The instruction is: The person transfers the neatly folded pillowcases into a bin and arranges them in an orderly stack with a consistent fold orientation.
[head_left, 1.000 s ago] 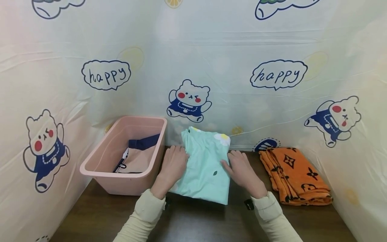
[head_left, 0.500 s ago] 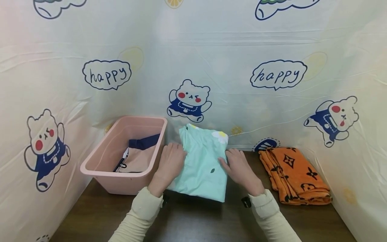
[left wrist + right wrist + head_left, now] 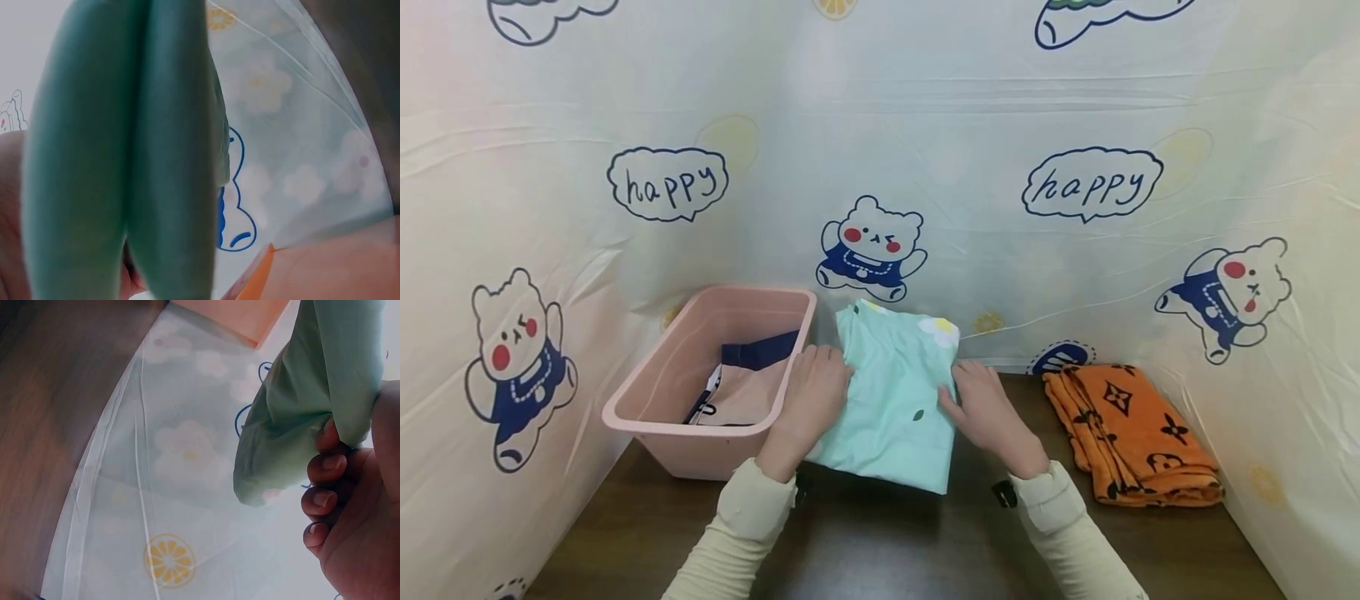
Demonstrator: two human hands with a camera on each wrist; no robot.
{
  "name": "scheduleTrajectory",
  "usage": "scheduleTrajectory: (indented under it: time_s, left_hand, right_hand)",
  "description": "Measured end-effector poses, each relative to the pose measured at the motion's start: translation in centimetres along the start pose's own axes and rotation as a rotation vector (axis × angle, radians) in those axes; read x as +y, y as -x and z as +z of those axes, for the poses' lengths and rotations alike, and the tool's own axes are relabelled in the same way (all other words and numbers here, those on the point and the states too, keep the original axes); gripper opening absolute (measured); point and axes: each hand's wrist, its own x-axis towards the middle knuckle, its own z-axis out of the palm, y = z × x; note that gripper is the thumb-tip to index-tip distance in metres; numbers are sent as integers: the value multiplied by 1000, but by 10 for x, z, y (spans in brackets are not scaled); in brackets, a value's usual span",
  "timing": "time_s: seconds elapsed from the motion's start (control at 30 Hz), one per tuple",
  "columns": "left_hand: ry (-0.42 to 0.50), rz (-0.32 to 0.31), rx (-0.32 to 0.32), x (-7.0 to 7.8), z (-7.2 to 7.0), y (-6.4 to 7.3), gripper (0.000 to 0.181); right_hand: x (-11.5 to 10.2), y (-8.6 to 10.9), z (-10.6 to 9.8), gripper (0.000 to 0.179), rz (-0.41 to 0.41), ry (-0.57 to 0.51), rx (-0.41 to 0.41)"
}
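Note:
A folded mint-green cloth (image 3: 891, 400) with daisy and leaf prints hangs at a tilt over the dark table, its lower edge clear of the wood. My left hand (image 3: 812, 387) grips its left edge, overlapping the basin's near right rim in the head view. At the opposite edge, my right hand (image 3: 988, 408) pinches the fabric with the thumb on the front. Curled fingertips (image 3: 324, 499) show under the cloth in the right wrist view. Layers of the green cloth (image 3: 119, 150) fill much of the left wrist view and hide most of the left hand.
To the left stands a pink basin (image 3: 700, 454) with a folded pink and navy cloth (image 3: 741, 396) inside. A folded orange cloth (image 3: 1138, 433) with black motifs lies on the table (image 3: 865, 550) at right. A printed curtain (image 3: 970, 167) encloses the back and sides.
Both hands have shifted slightly left and upward with the green cloth, bringing it nearer the basin. The basin and the orange cloth stay put.

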Motion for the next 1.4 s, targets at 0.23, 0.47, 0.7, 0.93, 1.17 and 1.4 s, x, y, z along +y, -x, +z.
scheduleTrajectory:
  time_s: [0.23,0.47,0.7,0.93,1.17,1.4]
  left_hand:
    - [5,-29,-38,-6,-4,-2,32]
    - [26,-64,-76,-11,-10,-4,33]
    - [35,-53,-50,-14,-15,-8,33]
    - [40,-55,-35,-17,-18,-11,33]
    - [37,-65,-37,-20,-20,-13,33]
    - [35,-86,-46,-25,-24,-16,34]
  right_hand:
    - [-4,-7,-2,23,4,-13,-18]
    - [-9,-13,-4,24,3,-3,-22]
    - [-13,-18,-8,24,-4,10,-14]
    - [-16,-22,-10,25,-23,27,-4]
    - [-16,-26,-9,27,-29,33,-23]
    - [-20,-31,-13,25,-53,18,-11]
